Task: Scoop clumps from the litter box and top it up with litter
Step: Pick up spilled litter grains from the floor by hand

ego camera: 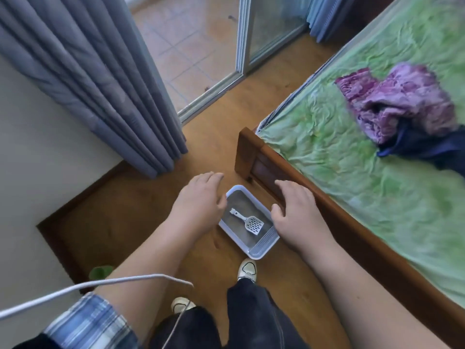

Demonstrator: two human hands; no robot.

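Grey litter (241,201) fills the white litter box (261,253), which stands on the wooden floor (120,212) between the two hands, beside the bed frame (261,159). The left hand (198,200) hangs over its left rim with loosely spread fingers and holds nothing. The right hand (299,212) is also spread and empty, over the right rim. Between both hands, a white slotted scoop (247,221) lies on the litter.
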